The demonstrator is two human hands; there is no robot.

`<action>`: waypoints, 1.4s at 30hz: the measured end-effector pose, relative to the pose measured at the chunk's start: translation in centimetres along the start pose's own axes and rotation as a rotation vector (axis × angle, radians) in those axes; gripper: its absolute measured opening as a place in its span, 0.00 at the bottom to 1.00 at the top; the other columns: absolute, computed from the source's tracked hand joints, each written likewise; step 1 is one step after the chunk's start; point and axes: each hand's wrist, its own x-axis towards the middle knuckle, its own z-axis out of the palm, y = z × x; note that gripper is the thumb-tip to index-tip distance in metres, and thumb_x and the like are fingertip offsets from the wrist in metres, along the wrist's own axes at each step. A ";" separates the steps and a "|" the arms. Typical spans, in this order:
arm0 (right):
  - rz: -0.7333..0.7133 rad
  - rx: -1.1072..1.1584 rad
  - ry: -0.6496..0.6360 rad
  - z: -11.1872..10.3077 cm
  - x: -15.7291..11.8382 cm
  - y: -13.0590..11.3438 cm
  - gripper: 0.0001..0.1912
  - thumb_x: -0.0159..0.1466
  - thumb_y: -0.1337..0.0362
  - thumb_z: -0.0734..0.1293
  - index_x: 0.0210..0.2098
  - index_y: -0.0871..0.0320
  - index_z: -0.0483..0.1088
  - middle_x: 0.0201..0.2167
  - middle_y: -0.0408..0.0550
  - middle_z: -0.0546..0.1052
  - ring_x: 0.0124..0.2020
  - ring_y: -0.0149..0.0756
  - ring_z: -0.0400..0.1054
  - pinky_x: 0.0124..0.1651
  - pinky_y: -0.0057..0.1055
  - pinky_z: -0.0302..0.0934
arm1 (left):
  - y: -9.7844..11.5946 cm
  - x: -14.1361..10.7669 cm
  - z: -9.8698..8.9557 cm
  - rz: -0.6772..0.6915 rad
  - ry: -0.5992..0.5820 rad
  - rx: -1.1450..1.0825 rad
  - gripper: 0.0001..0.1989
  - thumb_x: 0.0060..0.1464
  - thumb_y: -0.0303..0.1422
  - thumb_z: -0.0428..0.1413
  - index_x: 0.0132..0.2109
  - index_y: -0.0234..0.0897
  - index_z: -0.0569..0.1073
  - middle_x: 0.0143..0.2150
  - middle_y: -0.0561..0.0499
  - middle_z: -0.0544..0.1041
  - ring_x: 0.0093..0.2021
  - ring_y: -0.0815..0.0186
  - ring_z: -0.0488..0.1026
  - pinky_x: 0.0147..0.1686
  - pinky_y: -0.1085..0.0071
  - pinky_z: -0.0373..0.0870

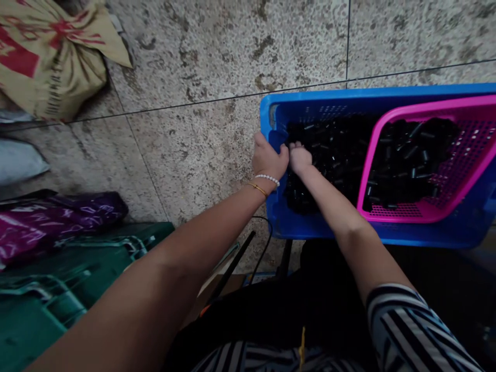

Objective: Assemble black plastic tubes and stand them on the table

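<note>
My left hand (268, 156) is closed around the left end wall of a large blue plastic crate (333, 92), its thumb pointing inward. A pearl bracelet and a gold one circle that wrist. Inside the crate, right beside it, my right hand (300, 158) lies low over a heap of small black cylindrical pieces (337, 150), fingers curled toward the left wall. What those fingers hold, if anything, is hidden. A pink perforated basket (420, 213) sits in the right part of the crate, tilted, with more black cylinders (411, 155) in it.
Speckled stone tiles (201, 139) make up the floor. At upper left stands a tied tan sack (73, 67) with red print. Below it lie a purple printed bag (77, 217) and green plastic crates (101, 263). A thin black cable (267, 243) hangs near the blue crate's lower left corner.
</note>
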 end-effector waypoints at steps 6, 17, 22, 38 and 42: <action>0.040 0.031 -0.037 2.4 1.5 2.4 0.18 0.70 0.55 0.67 0.55 0.58 0.72 0.53 0.53 0.76 0.48 0.41 0.74 0.52 0.42 0.71 | 0.1 -0.1 -0.1 -0.005 -0.011 0.018 0.33 0.60 0.41 0.54 0.68 0.32 0.57 0.59 0.30 0.75 0.59 0.43 0.75 0.58 0.50 0.73; 0.034 0.003 0.382 -2.2 -0.2 10.9 0.29 0.61 0.65 0.64 0.61 0.63 0.65 0.63 0.64 0.66 0.66 0.55 0.58 0.68 0.56 0.53 | 0.3 -0.3 -0.1 0.010 -0.021 0.007 0.32 0.60 0.40 0.55 0.66 0.30 0.58 0.60 0.30 0.74 0.55 0.46 0.77 0.55 0.55 0.74; -0.067 -0.223 0.085 -0.9 0.0 8.7 0.48 0.53 0.67 0.71 0.72 0.47 0.58 0.77 0.53 0.51 0.76 0.73 0.31 0.69 0.77 0.29 | 0.5 -0.2 -0.2 -0.007 -0.019 0.022 0.29 0.61 0.39 0.55 0.65 0.32 0.60 0.57 0.32 0.76 0.53 0.47 0.78 0.53 0.56 0.75; -0.175 -0.045 0.029 -4.9 -0.8 3.5 0.31 0.70 0.70 0.50 0.71 0.61 0.60 0.71 0.59 0.64 0.71 0.47 0.58 0.72 0.51 0.55 | 0.3 -0.2 -0.2 0.009 -0.004 0.025 0.32 0.60 0.39 0.54 0.66 0.30 0.58 0.58 0.30 0.75 0.55 0.45 0.77 0.54 0.54 0.74; -0.088 -0.074 -0.055 -3.5 5.3 0.1 0.32 0.69 0.67 0.55 0.71 0.69 0.52 0.67 0.73 0.64 0.58 0.54 0.72 0.58 0.49 0.69 | 0.2 -0.1 -0.1 0.013 0.008 0.040 0.31 0.59 0.38 0.55 0.64 0.29 0.59 0.56 0.30 0.76 0.55 0.44 0.78 0.54 0.53 0.75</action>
